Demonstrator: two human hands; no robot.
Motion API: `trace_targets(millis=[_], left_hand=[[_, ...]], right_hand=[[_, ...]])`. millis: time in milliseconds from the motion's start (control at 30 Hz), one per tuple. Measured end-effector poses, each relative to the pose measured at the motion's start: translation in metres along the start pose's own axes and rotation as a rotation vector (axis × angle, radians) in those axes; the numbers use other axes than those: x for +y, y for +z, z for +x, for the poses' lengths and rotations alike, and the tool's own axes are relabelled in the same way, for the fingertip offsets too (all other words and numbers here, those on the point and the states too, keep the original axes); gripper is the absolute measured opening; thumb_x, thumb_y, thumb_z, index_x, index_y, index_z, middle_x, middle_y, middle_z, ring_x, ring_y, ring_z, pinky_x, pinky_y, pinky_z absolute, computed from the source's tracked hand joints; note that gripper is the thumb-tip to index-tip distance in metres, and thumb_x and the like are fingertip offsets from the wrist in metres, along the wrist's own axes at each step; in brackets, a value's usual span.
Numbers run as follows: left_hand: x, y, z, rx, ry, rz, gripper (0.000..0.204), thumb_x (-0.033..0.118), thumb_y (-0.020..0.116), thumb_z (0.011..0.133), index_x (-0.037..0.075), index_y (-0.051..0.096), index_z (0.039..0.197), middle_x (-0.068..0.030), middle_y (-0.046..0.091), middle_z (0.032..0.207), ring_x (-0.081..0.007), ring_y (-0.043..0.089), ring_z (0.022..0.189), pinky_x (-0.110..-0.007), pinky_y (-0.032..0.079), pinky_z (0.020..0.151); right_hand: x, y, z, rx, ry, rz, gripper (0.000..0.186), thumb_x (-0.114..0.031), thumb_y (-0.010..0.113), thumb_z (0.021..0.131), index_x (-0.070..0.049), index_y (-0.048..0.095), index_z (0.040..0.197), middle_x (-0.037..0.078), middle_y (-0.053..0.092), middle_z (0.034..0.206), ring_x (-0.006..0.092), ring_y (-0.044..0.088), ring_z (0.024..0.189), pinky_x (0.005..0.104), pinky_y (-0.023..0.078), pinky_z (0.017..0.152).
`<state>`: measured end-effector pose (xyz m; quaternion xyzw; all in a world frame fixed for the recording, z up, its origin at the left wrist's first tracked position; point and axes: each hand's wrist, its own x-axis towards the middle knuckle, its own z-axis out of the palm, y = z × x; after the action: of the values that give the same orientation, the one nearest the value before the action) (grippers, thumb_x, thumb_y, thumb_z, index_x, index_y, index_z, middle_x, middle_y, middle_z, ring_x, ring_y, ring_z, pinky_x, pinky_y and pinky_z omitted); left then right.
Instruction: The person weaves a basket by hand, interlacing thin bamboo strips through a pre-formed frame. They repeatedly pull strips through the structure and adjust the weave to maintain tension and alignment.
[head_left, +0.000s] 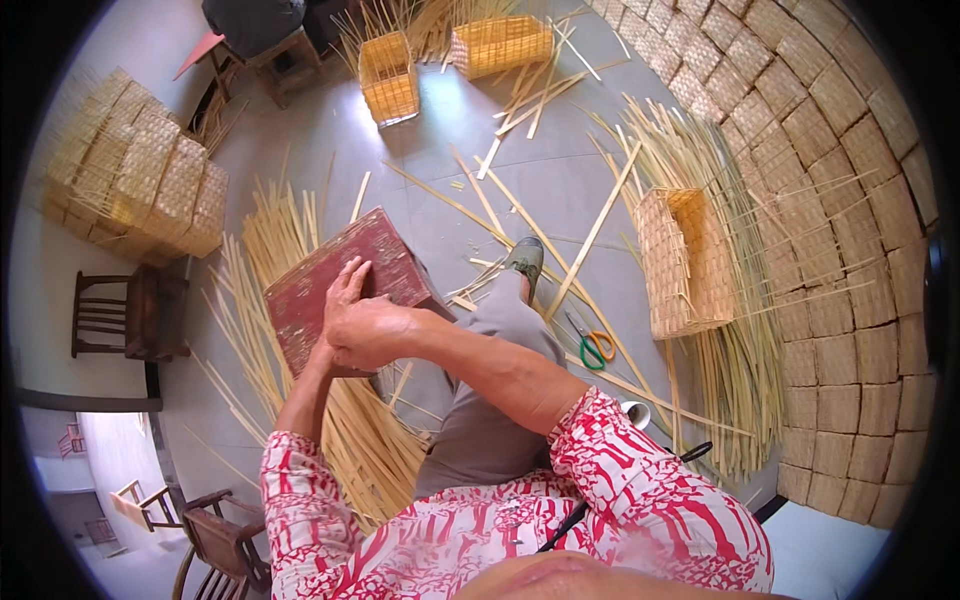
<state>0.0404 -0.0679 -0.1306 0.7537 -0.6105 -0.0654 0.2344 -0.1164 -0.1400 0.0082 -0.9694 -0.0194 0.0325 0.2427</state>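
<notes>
A worn dark-red wooden box or stool (320, 262) stands tilted in view at my left, over pale strips. My left hand (346, 290) lies on its top face, fingers stretched out flat. Across the left wrist sits my right hand (375, 330), its fingers curled in against it. Whatever those curled fingers may hold is hidden. Beneath and beside the box spread long split bamboo-like strips (375, 450). Scissors (594, 346) with green and orange handles lie on the floor right of my knee.
An unfinished woven basket (690, 262) rests on a strip bundle (755, 390) at right. Woven baskets are stacked along the right wall (840, 130) and at far left (140, 170). Two yellowish baskets (388, 85) (505, 48) stand ahead. Wooden chairs (125, 312) line the left.
</notes>
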Motion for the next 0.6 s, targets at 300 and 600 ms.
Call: trace_targets(millis=[300,600], left_hand=[[-0.008,0.0,-0.02,0.094,0.059,0.203,0.055,0.024,0.059,0.095,0.003,0.048,0.145,-0.023,0.046,0.15,-0.0397,0.044,0.139,-0.046,0.034,0.115],[0.002,0.003,-0.032,0.095,0.079,0.337,0.059,0.039,0.048,0.103,0.008,0.039,0.153,-0.0133,0.04,0.157,-0.0312,0.035,0.146,-0.044,0.025,0.119]], right_hand=[[0.209,0.017,-0.144,0.788,0.333,0.997,0.024,-0.02,0.062,0.093,-0.004,0.072,0.108,0.008,0.072,0.085,0.0153,0.067,0.073,0.033,0.056,0.071],[0.322,0.15,-0.499,0.647,1.733,0.092,0.062,-0.023,0.061,0.079,-0.002,0.052,0.137,0.026,0.061,0.131,0.0385,0.059,0.123,0.0433,0.045,0.106]])
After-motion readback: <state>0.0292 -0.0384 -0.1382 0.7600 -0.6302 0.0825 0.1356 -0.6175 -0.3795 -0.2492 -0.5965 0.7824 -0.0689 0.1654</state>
